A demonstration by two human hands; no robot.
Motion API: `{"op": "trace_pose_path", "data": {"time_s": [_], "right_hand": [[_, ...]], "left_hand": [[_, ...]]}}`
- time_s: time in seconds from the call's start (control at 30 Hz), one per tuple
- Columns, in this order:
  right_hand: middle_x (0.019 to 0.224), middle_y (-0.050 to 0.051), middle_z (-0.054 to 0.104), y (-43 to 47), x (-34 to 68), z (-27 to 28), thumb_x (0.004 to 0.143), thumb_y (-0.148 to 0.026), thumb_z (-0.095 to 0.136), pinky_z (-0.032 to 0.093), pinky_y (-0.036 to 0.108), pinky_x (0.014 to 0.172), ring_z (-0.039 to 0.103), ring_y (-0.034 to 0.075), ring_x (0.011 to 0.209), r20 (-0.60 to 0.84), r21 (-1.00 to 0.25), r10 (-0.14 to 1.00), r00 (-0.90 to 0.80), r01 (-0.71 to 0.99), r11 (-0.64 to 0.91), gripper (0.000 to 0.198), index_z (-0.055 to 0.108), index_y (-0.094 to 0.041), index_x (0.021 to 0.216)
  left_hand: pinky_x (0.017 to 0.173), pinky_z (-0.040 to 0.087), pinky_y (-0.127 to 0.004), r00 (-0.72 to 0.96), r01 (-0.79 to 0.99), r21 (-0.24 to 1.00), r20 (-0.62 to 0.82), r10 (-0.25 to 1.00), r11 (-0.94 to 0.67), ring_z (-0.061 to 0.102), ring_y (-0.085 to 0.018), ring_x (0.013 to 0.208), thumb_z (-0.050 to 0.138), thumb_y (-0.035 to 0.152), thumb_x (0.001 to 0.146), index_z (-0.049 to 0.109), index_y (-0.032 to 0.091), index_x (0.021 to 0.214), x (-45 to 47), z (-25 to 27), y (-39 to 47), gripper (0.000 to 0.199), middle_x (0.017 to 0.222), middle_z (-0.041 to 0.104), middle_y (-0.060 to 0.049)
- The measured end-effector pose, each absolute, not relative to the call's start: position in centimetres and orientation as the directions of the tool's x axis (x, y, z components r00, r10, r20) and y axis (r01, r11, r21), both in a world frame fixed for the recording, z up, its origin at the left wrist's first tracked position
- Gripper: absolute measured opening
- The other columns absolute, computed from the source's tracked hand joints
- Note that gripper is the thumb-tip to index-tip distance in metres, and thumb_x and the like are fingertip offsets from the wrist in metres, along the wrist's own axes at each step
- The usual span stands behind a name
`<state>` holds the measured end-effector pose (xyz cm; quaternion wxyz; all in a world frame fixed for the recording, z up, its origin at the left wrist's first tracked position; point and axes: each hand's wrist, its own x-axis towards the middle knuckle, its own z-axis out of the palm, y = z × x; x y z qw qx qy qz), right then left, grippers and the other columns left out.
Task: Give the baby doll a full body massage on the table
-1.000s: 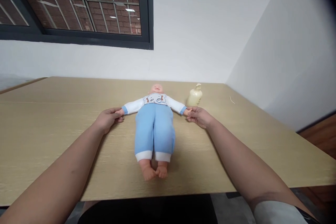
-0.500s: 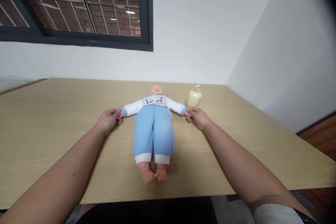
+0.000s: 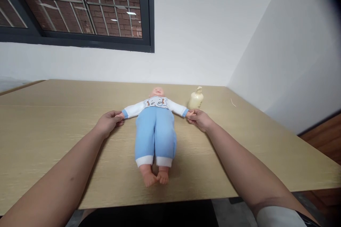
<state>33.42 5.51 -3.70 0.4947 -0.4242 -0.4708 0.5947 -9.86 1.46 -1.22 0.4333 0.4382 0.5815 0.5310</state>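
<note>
doll lies face up on the tabletop, arms spread. left hand pinches one doll hand, right hand pinches the other. pump bottle stands just beyond the right hand.

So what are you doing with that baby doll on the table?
A person has a baby doll lying on its back on a wooden table, feet toward them. Their left hand pinches one of the doll's hands and their right hand pinches the other, so the doll's arms are spread out to the sides. The doll wears blue trousers and a white top. A cream pump bottle stands upright just behind the right hand, near the doll's head.
</note>
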Motion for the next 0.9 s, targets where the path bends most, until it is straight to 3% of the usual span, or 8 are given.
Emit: {"op": "trace_pose_path", "data": {"time_s": [0.13,0.27,0.4,0.5,0.57,0.67,0.77,0.9], "right_hand": [[0.064,-0.001,0.058,5.6,33.0,-3.9,0.063,-0.026,0.087,0.041,0.02,0.049,0.049,0.008,0.054,-0.03,-0.988,0.992,-0.12,-0.145,-0.048,0.031,0.061,-0.015,0.076],[0.061,0.0,0.057,5.9,33.1,-4.0,0.069,-0.039,0.082,0.037,0.02,0.045,0.048,0.008,0.051,-0.041,-0.992,0.997,-0.06,-0.114,-0.048,0.035,0.055,-0.017,0.072],[0.057,-0.002,0.053,6.1,33.1,-4.1,0.076,-0.037,0.074,0.029,0.018,0.038,0.044,0.008,0.046,-0.063,-0.993,0.998,-0.012,-0.104,-0.064,0.028,0.054,-0.018,0.072],[0.062,0.001,0.058,5.9,33.2,-3.7,0.078,-0.03,0.07,0.034,0.019,0.039,0.046,0.008,0.047,-0.079,-0.989,0.996,-0.043,-0.119,-0.083,0.018,0.059,-0.017,0.077],[0.07,0.005,0.063,5.7,33.4,-3.4,0.077,-0.025,0.07,0.041,0.021,0.043,0.052,0.01,0.052,-0.083,-0.988,0.993,-0.08,-0.126,-0.093,0.015,0.062,-0.016,0.085],[0.085,0.009,0.069,5.2,33.6,-3.1,0.074,-0.021,0.072,0.053,0.025,0.057,0.064,0.015,0.067,-0.082,-0.987,0.987,-0.136,-0.13,-0.099,0.023,0.065,-0.016,0.096],[0.093,0.011,0.071,5.0,33.6,-3.0,0.071,-0.019,0.076,0.056,0.028,0.069,0.069,0.018,0.081,-0.07,-0.989,0.983,-0.171,-0.12,-0.091,0.03,0.065,-0.016,0.099],[0.078,0.005,0.068,5.4,33.1,-3.5,0.063,-0.017,0.079,0.05,0.022,0.057,0.065,0.014,0.066,-0.026,-0.998,0.99,-0.138,-0.054,-0.034,0.03,0.063,-0.016,0.089]], "left_hand": [[0.048,0.039,-0.022,-0.195,0.092,0.995,-0.01,0.981,0.028,0.051,-0.012,0.05,0.085,0.035,0.059,0.067,0.013,0.081,-10.0,-1.7,1.7,0.036,0.058,0.061,-0.002],[0.051,0.041,-0.024,-0.204,0.072,0.997,0.018,0.979,-0.004,0.052,-0.012,0.051,0.082,0.038,0.062,0.061,0.016,0.069,-10.3,-2.1,2.2,0.031,0.058,0.06,-0.002],[0.05,0.042,-0.023,-0.205,0.034,0.999,0.007,0.979,0.0,0.049,-0.011,0.049,0.078,0.033,0.065,0.056,0.017,0.062,-10.2,-1.9,2.1,0.027,0.056,0.056,0.0],[0.054,0.048,-0.023,-0.223,0.005,0.999,-0.03,0.974,0.032,0.055,-0.012,0.054,0.078,0.027,0.065,0.065,0.015,0.073,-10.1,-1.6,1.8,0.019,0.06,0.061,-0.002],[0.061,0.052,-0.024,-0.236,-0.014,0.998,-0.057,0.97,0.055,0.062,-0.014,0.062,0.079,0.024,0.063,0.069,0.013,0.084,-10.1,-1.5,1.7,0.026,0.07,0.067,-0.005],[0.068,0.055,-0.025,-0.242,-0.032,0.996,-0.089,0.966,0.084,0.066,-0.016,0.07,0.082,0.024,0.061,0.071,0.012,0.092,-10.2,-1.4,1.7,0.035,0.082,0.072,-0.01],[0.067,0.056,-0.024,-0.239,-0.035,0.995,-0.103,0.966,0.097,0.067,-0.017,0.072,0.084,0.026,0.06,0.071,0.012,0.094,-10.3,-1.5,1.6,0.038,0.086,0.073,-0.011],[0.061,0.053,-0.022,-0.243,0.007,0.998,-0.052,0.969,0.056,0.065,-0.015,0.068,0.085,0.028,0.058,0.071,0.012,0.094,-10.1,-1.7,1.7,0.042,0.081,0.072,-0.009]]}}
